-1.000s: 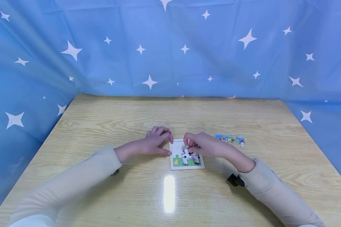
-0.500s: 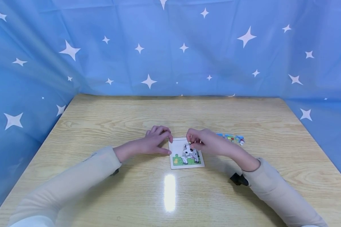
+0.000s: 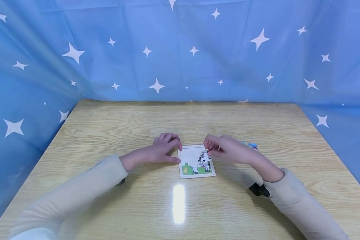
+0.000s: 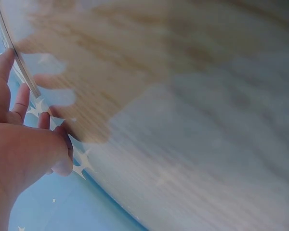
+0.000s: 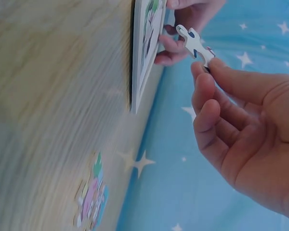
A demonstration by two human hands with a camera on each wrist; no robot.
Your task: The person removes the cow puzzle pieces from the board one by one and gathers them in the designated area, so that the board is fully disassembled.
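My right hand (image 3: pixel 228 149) pinches a white jigsaw piece (image 5: pixel 195 45) with black patches between thumb and fingertips. In the right wrist view the piece is held up off the puzzle board (image 3: pixel 189 154); from the head it overlaps the board's right part. Along the board's bottom, fitted pieces (image 3: pixel 196 169) show green grass, a yellow duck and a cow's legs. The upper left of the board is bare white. My left hand (image 3: pixel 166 149) lies at the board's left edge, thumb and forefinger touching it, the other fingers loosely spread.
Several loose colourful jigsaw pieces (image 5: pixel 91 202) lie on the wooden table (image 3: pixel 132 206) right of the board, partly hidden behind my right hand in the head view. A blue star-patterned curtain (image 3: pixel 180 66) hangs behind the table.
My right hand has moved right with the jigsaw piece, from the board's middle towards its right edge, now covering more of the loose pieces. The left hand stays in place.
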